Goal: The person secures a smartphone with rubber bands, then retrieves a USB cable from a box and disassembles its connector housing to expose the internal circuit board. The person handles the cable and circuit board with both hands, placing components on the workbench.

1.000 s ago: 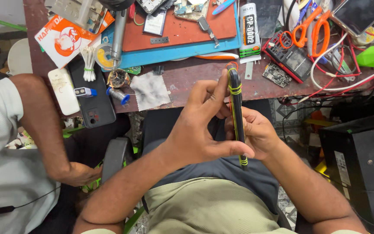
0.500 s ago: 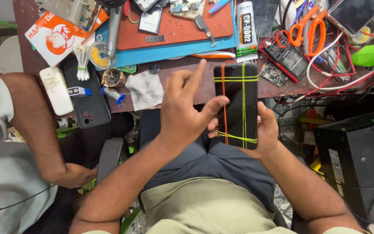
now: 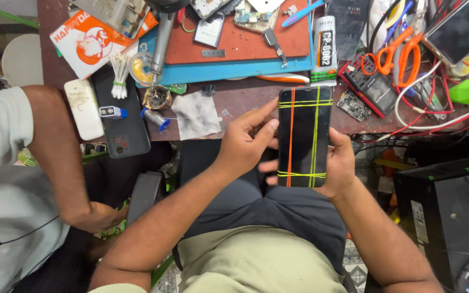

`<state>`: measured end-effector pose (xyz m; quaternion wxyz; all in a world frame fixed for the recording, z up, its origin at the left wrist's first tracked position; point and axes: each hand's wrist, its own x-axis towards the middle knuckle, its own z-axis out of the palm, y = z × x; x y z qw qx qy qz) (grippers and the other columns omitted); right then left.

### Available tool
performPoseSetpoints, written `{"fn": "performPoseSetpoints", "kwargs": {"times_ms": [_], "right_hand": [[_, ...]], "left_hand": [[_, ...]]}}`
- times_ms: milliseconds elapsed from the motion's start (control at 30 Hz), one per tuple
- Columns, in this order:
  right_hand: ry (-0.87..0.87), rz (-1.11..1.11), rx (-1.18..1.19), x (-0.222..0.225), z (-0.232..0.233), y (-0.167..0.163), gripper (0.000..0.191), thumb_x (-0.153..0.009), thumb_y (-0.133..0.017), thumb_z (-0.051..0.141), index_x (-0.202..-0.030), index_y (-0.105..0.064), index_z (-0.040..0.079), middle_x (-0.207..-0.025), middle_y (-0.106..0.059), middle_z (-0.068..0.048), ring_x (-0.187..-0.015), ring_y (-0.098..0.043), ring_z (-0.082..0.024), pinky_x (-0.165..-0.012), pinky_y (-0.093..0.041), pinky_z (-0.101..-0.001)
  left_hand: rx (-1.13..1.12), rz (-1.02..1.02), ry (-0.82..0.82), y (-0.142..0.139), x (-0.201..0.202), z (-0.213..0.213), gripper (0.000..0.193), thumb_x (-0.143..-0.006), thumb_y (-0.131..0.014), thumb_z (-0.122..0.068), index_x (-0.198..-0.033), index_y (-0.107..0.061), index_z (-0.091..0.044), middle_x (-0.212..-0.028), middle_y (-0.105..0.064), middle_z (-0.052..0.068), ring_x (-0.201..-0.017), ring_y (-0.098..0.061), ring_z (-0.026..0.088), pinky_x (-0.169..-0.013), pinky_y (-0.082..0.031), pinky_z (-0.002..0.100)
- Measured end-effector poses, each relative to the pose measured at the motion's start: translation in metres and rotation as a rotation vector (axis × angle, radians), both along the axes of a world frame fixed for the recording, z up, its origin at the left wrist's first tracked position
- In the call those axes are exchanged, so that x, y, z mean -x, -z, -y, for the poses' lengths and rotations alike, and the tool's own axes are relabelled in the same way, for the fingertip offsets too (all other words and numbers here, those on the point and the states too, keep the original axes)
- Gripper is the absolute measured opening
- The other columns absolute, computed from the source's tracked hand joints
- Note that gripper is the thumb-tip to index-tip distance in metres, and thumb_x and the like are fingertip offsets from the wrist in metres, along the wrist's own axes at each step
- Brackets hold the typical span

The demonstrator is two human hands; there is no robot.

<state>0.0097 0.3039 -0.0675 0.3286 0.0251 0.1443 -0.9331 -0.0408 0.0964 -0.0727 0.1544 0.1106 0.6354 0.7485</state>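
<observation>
The phone (image 3: 304, 137), bound with rubber bands (image 3: 315, 135), stands lengthwise away from the body; right hand (image 3: 338, 163) grips its edge, left hand (image 3: 245, 142) fingers loosely curled, touching its left side.

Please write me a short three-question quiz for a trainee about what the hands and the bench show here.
1. True or false: the black phone is bound with rubber bands.
2. Which hand cradles the phone from behind: A left hand, B right hand?
3. What orange-handled tool lies on the workbench?

Key: 1 true. 2 B; the left hand's fingers touch its left edge. 3 scissors.
</observation>
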Motion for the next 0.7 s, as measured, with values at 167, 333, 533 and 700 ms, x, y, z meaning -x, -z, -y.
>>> {"fn": "performPoseSetpoints", "kwargs": {"times_ms": [167,333,533,700], "right_hand": [[-0.103,-0.052,0.026,0.018,0.0,-0.004,0.081,-0.104,-0.031,0.058,-0.165,-0.025,0.006,-0.158,-0.042,-0.032,-0.133,-0.05,-0.065,-0.087,-0.057,-0.0685],[0.053,-0.204,-0.27,0.056,-0.004,0.002,0.078,-0.106,-0.035,0.058,-0.161,-0.034,0.002,-0.145,-0.053,-0.032,-0.123,-0.058,-0.059,-0.078,-0.058,-0.069],[0.061,-0.167,-0.123,0.097,-0.002,0.02,0.075,-0.106,-0.04,0.057,-0.157,-0.043,0.002,-0.144,-0.058,-0.025,-0.119,-0.064,-0.048,-0.081,-0.058,-0.0715],[0.073,-0.239,-0.152,0.095,-0.001,0.031,0.075,-0.104,-0.041,0.058,-0.157,-0.045,0.005,-0.145,-0.058,-0.027,-0.119,-0.065,-0.049,-0.081,-0.058,-0.0698]], "left_hand": [[-0.038,-0.048,-0.024,0.006,0.013,0.006,0.047,-0.108,-0.06,-0.007,-0.155,-0.052,-0.007,-0.106,-0.065,0.002,-0.09,-0.062,0.005,-0.08,-0.055,0.021],[0.074,-0.323,-0.116,0.002,0.043,0.001,0.043,-0.112,-0.057,-0.009,-0.154,-0.051,-0.006,-0.115,-0.062,0.006,-0.101,-0.059,0.012,-0.098,-0.049,0.029],[0.12,-0.637,-0.006,-0.002,0.065,-0.004,0.086,-0.104,-0.067,-0.029,-0.167,-0.015,-0.002,-0.145,-0.053,0.022,-0.128,-0.053,0.031,-0.112,-0.044,0.037],[0.147,-0.682,0.077,0.008,0.064,0.006,0.095,-0.1,-0.069,-0.028,-0.168,-0.009,-0.001,-0.147,-0.054,0.025,-0.134,-0.059,0.034,-0.116,-0.045,0.038]]}}
